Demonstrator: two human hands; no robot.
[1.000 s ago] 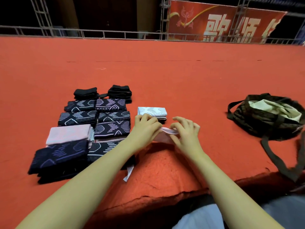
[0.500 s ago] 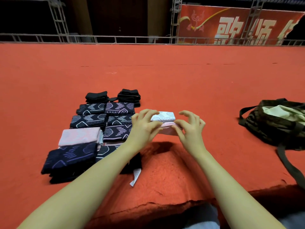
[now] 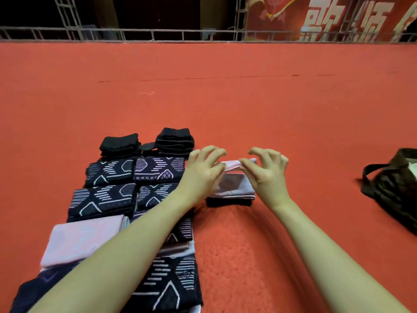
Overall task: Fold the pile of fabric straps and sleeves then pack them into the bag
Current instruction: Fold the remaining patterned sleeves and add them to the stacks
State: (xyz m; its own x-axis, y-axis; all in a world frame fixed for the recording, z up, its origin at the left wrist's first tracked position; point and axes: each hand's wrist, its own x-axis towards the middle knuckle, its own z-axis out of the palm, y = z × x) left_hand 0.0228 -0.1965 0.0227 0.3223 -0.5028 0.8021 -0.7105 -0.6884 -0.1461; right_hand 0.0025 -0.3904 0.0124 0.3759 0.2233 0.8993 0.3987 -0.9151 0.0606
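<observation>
Both hands have advanced, carrying the pink sleeve (image 3: 233, 165) over a small stack (image 3: 230, 193).
Left hand (image 3: 203, 171) and right hand (image 3: 267, 172) pinch its ends; bag (image 3: 392, 184) cut off at right edge, contents blurred.

Red carpet floor (image 3: 225, 98) carries folded fabric stacks (image 3: 108, 199) at left, w/ dark bag (image 3: 392, 188) at right edge.

Red carpet (image 3: 248, 105), metal railing (image 3: 158, 33), red banner (image 3: 338, 19)

Pink sleeve (image 3: 234, 164), seemingly pinched, both hands
</observation>
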